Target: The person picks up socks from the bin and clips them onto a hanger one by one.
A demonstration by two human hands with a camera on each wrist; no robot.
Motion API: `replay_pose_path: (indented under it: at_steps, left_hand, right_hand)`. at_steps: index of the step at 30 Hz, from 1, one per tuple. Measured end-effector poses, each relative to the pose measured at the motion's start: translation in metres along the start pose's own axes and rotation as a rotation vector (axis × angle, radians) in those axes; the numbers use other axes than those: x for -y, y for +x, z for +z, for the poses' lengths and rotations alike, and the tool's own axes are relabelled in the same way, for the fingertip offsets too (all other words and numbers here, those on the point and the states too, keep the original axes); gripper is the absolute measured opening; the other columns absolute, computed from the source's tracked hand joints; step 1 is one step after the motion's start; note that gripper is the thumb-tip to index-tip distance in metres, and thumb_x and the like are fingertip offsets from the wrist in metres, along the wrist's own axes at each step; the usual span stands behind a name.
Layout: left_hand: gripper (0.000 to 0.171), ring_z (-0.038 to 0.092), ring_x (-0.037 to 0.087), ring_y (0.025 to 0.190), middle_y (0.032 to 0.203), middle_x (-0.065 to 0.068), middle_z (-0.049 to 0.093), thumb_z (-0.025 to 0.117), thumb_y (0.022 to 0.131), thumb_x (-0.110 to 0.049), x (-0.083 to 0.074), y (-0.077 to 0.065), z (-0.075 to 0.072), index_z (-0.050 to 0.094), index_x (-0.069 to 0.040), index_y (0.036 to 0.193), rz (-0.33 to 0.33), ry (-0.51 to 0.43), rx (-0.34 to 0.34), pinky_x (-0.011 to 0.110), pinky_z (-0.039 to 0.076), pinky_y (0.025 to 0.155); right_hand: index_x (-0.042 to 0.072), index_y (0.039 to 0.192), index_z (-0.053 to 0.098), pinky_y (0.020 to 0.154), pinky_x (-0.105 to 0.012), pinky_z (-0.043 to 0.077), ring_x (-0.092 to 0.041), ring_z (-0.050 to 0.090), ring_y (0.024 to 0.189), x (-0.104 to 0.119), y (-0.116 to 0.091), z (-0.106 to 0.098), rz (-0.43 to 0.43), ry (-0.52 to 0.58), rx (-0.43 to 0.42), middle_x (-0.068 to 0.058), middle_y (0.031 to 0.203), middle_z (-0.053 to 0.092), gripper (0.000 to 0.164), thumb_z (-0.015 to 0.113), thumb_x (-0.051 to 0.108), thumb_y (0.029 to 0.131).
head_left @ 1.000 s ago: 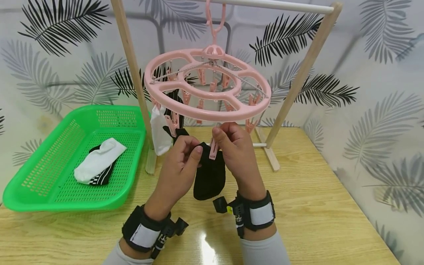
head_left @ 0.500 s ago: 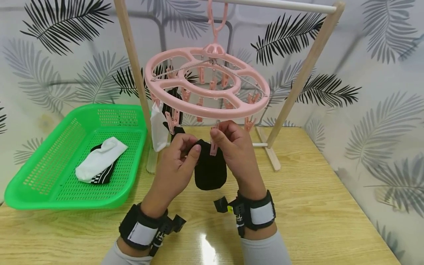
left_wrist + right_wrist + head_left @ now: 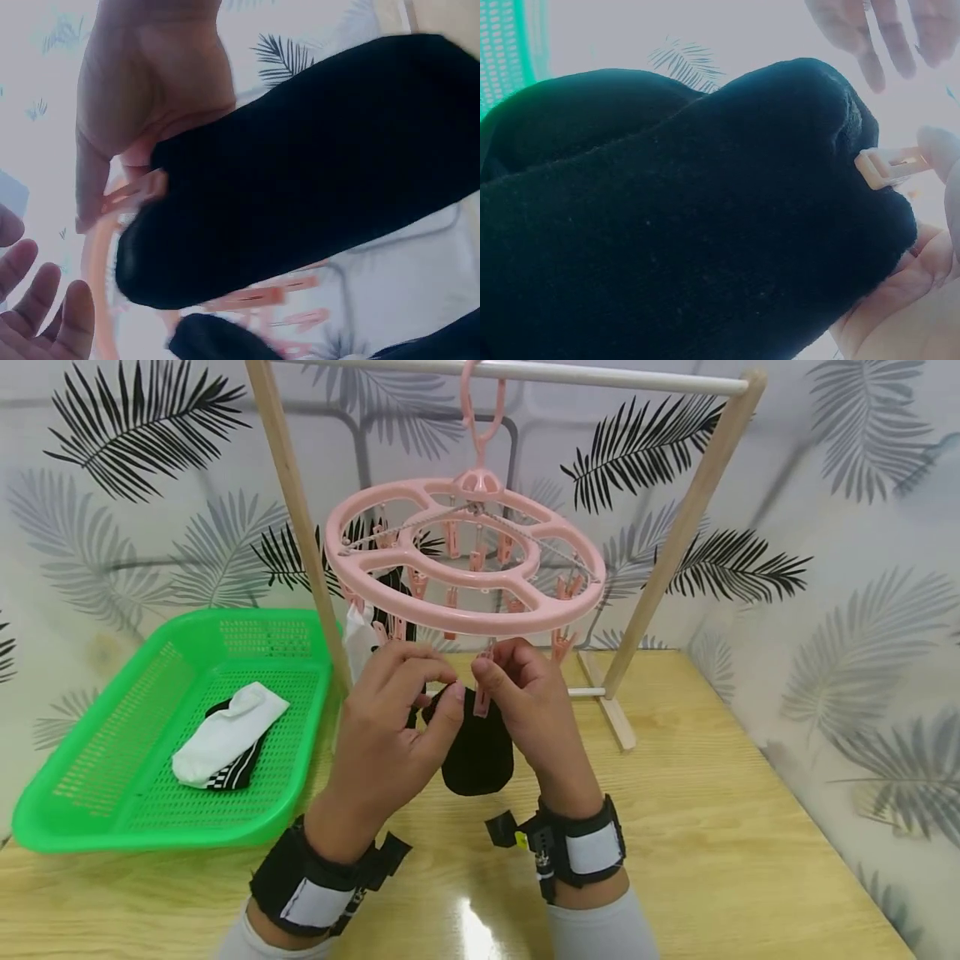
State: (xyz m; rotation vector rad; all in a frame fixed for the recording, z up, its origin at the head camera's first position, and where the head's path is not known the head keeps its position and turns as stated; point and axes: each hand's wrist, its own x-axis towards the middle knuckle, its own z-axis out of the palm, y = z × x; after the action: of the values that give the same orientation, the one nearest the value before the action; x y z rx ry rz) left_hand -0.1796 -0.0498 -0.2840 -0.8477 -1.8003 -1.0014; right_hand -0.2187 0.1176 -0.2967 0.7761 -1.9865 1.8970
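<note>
Black fabric sock (image 3: pixel 477 752) hangs over the middle of the wood-grain counter (image 3: pixel 712 827), well in from its right edge, below the front rim of a round pink plastic hanger (image 3: pixel 480 622). Hanger hooks over a white rod (image 3: pixel 600 374), on a rack standing toward the far edge.

Hands: right hand (image 3: pixel 536 718) pinches a slim pink plastic peg (image 3: pixel 482 697) between thumb and fingers. Left hand (image 3: pixel 393 727) is loosely bent, fingers spread a little, nothing in its grasp.

Progress: judged well under way. White fabric sock (image 3: pixel 360 639) and a black, white-striped cloth (image 3: pixel 393 580) hang at the hanger's left side. Black sock looks caught in its peg; right hand not yet off it. Left to hang, by my reading: a crumpled white piece (image 3: pixel 232 731) lying across a black one with checked trim (image 3: pixel 240 770), both in the green plastic basket (image 3: pixel 161 831) along the counter's left edge.

Between views: head view makes the left fingertips seem to meet the black sock; both wrist views show them apart from it. Right wrist view shows the peg's tip over the sock's edge. Left wrist view gives the sock's full-looking length, foreshortened from the head. Basket contents show only in the head view; right wrist catches just green mesh.
</note>
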Motion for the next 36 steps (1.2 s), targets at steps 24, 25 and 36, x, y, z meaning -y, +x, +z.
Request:
replay_pose_path:
  at_steps: [24, 25, 36]
  left_hand:
    - [0.029, 0.05, 0.037, 0.113, 0.115, 0.017, 0.062, 0.071, 0.093, -0.019, 0.002, 0.048, -0.013, 0.071, -0.003, 0.117, 0.018, 0.316, 0.253, 0.049, 0.042, 0.1]
    - [0.029, 0.05, 0.037, 0.113, 0.114, 0.017, 0.062, 0.071, 0.093, -0.019, 0.002, 0.048, -0.013, 0.071, -0.003, 0.117, 0.013, 0.312, 0.25, 0.049, 0.041, 0.1]
    - [0.028, 0.048, 0.038, 0.113, 0.111, 0.018, 0.062, 0.071, 0.092, -0.017, 0.003, 0.051, -0.018, 0.072, 0.0, 0.114, -0.088, 0.266, 0.212, 0.049, 0.038, 0.099]
  right_hand:
    - [0.003, 0.115, 0.06, 0.066, -0.038, 0.052, -0.029, 0.058, 0.072, 0.003, -0.001, 0.006, 0.026, -0.089, 0.031, -0.011, 0.083, 0.059, 0.022, 0.066, 0.015, 0.097]
    - [0.003, 0.115, 0.06, 0.067, -0.037, 0.052, -0.029, 0.059, 0.074, 0.003, -0.001, 0.006, 0.033, -0.109, 0.029, -0.011, 0.084, 0.059, 0.022, 0.065, 0.015, 0.097]
    - [0.003, 0.114, 0.065, 0.078, -0.039, 0.053, -0.018, 0.062, 0.09, 0.031, -0.01, -0.004, -0.049, -0.427, -0.161, -0.008, 0.1, 0.066, 0.029, 0.069, 0.024, 0.094]
